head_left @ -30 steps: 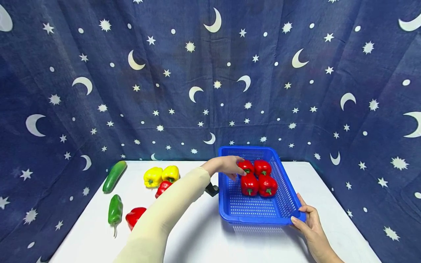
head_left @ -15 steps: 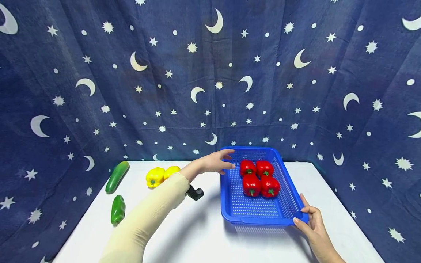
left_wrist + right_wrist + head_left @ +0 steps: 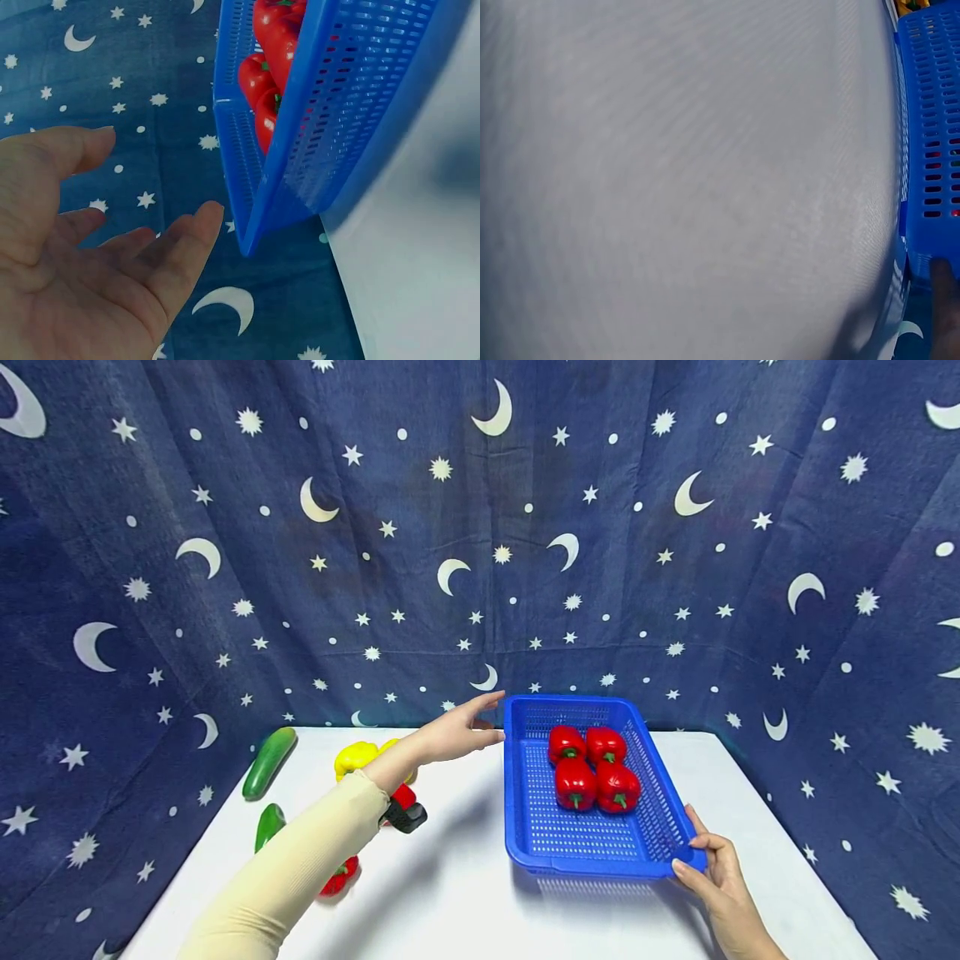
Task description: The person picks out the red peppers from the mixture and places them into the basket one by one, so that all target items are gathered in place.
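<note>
A blue perforated plastic basket (image 3: 577, 865) stands on the right half of the table, with several red bell peppers (image 3: 576, 783) grouped inside. My left hand (image 3: 457, 731) is just outside the basket's far left rim, fingers extended and thumb apart. In the left wrist view that hand (image 3: 112, 262) holds nothing, and the basket wall (image 3: 360, 127) rises beside its fingertips. My right hand (image 3: 720, 889) grips the near right corner of the basket, thumb at the rim and fingers along the side. A finger (image 3: 945, 300) shows at the basket's edge in the right wrist view.
On the left of the white table (image 3: 442, 893) lie a cucumber (image 3: 270, 762), a green pepper (image 3: 268, 825) and yellow bell peppers (image 3: 356, 758). A red bell pepper (image 3: 339, 878) shows by the left sleeve, which partly covers things there. A starry blue curtain (image 3: 390, 568) hangs behind.
My left hand has drawn back leftward from over the red bell peppers to outside the basket. The right hand keeps its grip on the corner, and the basket stays in place.
</note>
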Demonstrator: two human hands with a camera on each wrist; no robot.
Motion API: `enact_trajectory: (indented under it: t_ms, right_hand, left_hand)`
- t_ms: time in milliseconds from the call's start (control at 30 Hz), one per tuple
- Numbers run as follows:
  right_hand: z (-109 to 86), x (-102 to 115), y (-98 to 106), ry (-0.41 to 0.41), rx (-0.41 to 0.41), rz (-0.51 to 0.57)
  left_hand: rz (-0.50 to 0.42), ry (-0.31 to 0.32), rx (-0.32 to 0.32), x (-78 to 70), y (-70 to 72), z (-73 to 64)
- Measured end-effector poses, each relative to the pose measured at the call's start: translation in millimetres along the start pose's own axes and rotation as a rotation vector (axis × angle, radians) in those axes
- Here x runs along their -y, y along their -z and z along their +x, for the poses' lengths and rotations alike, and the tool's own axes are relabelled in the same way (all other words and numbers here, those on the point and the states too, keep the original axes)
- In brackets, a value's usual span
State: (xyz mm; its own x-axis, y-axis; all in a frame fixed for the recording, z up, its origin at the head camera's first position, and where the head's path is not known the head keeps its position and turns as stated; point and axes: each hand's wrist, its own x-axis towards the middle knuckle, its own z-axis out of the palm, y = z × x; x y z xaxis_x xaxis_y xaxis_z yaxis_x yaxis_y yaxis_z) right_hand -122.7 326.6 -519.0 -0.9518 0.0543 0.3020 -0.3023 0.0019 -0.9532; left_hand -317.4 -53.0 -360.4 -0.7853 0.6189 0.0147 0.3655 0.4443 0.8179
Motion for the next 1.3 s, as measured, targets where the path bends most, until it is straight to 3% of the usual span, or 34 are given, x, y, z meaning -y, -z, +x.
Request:
enact_trajectory:
  t_ms: [167, 333, 767, 1100, 1300]
  right_hand:
    - [-2.0, 1.5, -0.6, -0.026, -0.01, -0.004]
    - [-4.1, 2.2, 0.0, -0.015, -0.015, 0.033]
    - [-3.2, 3.9, 2.2, -0.039, -0.017, 0.048]
    - [-0.8, 1.6, -1.3, -0.063, -0.01, 0.051]
    - [0.3, 4.7, -1.5, -0.093, -0.034, 0.024]
  left_hand:
    - [0.05, -0.013, -0.037, 3.5, 9.9, -20.6]
    - [0.031, 0.0, -0.067, 10.1, 21.0, -48.9]
    - [0.074, 0.084, -0.148, 52.6, 51.5, -121.6]
    - [0.185, 0.167, -0.196, 87.1, 56.6, -167.8]
    - [0.29, 0.251, -0.191, 93.7, 54.4, -187.8]
